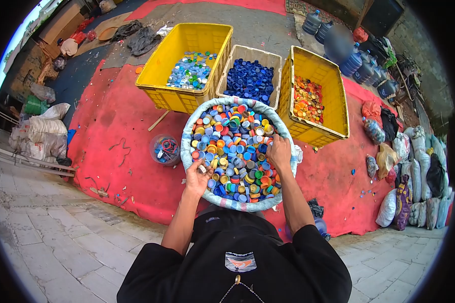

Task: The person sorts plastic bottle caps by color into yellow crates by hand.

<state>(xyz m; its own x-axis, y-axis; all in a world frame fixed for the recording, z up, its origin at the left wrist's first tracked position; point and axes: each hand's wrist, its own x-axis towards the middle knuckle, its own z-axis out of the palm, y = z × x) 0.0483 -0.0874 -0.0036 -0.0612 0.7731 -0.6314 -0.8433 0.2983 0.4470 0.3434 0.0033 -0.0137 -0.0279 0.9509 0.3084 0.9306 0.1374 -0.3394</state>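
Observation:
A round basket lined with pale blue and white cloth (188,144) is heaped with mixed plastic bottle caps (232,151). At its left rim, my left hand (197,181) is closed on a whitish bottle cap (201,169). Over the right side of the heap, my right hand (280,152) has its fingers drawn together among the caps; whatever they pinch is hidden. Beyond the basket, a yellow crate (187,98) holds light blue, green and white caps. Dark blue caps fill a white crate (236,53), and orange and yellow ones lie in another yellow crate (333,101).
A clear tub (165,150) with odd bits stands left of the basket on the red mat (116,166). Large water bottles (351,63) line the back right. Stuffed sacks (420,171) are piled at right, with more sacks (40,131) at left.

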